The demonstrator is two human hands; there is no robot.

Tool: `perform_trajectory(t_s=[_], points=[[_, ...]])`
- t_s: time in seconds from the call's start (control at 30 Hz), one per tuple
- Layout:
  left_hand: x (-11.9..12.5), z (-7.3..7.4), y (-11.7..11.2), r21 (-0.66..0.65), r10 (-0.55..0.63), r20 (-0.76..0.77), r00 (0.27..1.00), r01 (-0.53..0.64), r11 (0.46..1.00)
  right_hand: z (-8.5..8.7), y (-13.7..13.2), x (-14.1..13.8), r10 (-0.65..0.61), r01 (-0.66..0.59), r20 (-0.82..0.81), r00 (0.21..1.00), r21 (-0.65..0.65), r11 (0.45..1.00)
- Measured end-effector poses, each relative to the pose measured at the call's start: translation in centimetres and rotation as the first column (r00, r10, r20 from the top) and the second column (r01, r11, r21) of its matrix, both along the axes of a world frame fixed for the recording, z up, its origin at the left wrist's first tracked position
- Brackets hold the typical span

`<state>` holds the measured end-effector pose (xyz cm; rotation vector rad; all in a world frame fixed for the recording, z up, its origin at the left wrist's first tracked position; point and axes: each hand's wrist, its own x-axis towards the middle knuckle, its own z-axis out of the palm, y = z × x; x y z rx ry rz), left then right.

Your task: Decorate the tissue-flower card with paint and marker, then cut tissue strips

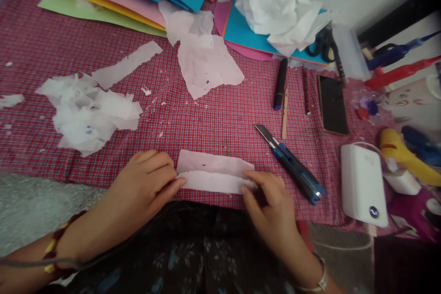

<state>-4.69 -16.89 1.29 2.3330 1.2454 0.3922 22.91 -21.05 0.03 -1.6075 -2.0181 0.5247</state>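
A strip of white paper (213, 181) lies at the table's near edge, its front part folded over lengthwise and a small blue mark on the back part. My left hand (151, 179) pinches the strip's left end between thumb and fingers. At the right end, the thumb and forefinger of my right hand (270, 197) close on the folded edge. A blue utility knife (292, 163), blade out, rests just beyond my right hand. Farther back lies a torn white sheet (208, 62).
Crumpled paper (91, 110) and scraps lie left on the checked tablecloth (155, 133). Coloured sheets (103, 2) and a wad of white paper (275, 7) line the back. To the right are a marker (280, 83), a wooden stick (285, 115), a phone (332, 104) and a white power bank (363, 183).
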Motion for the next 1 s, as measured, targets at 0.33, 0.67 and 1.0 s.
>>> perform_trajectory(t_s=[0.33, 0.67, 1.0], points=[[0.01, -0.46, -0.05, 0.044, 0.014, -0.002, 1.000, -0.014, 0.999, -0.08, -0.02, 0.07, 0.004, -0.004, 0.008, 1.000, 0.023, 1.000], [0.32, -0.21, 0.43, 0.044, 0.032, 0.074, 0.997, -0.036, 0.998, -0.28, -0.22, 0.21, -0.005, 0.005, 0.001, 1.000, 0.027, 1.000], [0.40, -0.76, 0.32, 0.124, 0.019, -0.024, 1.000, -0.016, 0.992, -0.43, -0.17, 0.31, -0.009, 0.005, 0.054, 0.998, 0.077, 0.997]])
